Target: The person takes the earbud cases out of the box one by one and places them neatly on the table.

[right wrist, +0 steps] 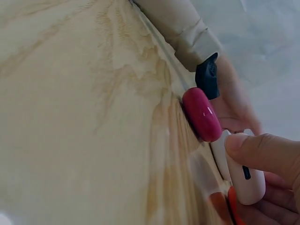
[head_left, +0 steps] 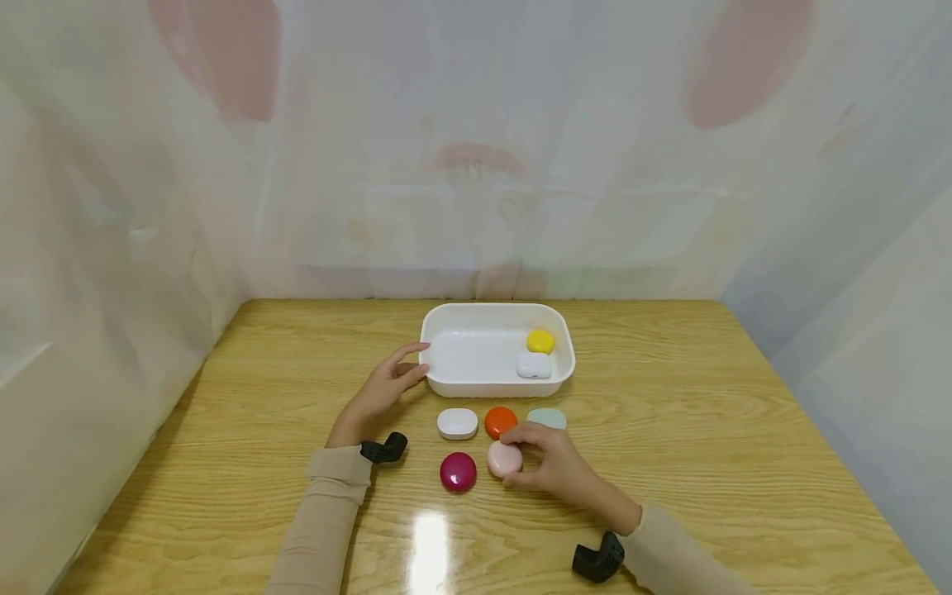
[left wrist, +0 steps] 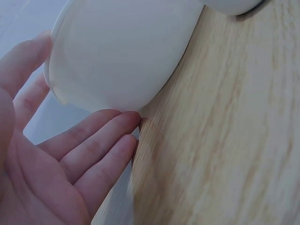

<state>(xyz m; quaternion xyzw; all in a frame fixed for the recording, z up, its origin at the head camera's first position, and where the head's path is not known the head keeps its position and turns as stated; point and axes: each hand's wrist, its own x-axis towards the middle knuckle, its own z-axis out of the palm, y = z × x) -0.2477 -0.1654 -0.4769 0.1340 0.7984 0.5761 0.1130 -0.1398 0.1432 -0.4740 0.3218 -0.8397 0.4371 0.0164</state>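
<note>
In the head view, my right hand [head_left: 559, 468] pinches a round pale pink earbud case [head_left: 504, 459] between thumb and fingers, low over the table. A dark port shows on that case [right wrist: 247, 180] in the right wrist view. My left hand [head_left: 383, 388] is at the left end of a white plastic bin [head_left: 497, 389]. Its nearly straight fingers [left wrist: 101, 145] touch the bin's outer wall in the left wrist view. Inside the bin, on the right, lie a yellow case [head_left: 540, 341] and a white case [head_left: 534, 364].
In front of the bin are a white oval case [head_left: 457, 423], an orange-red round case [head_left: 501, 422] and a pale green case [head_left: 547, 417], partly behind the right hand. Nearer lies a magenta round case [head_left: 458, 472]. The wooden table [head_left: 669, 397] meets hanging sheets [head_left: 476, 231].
</note>
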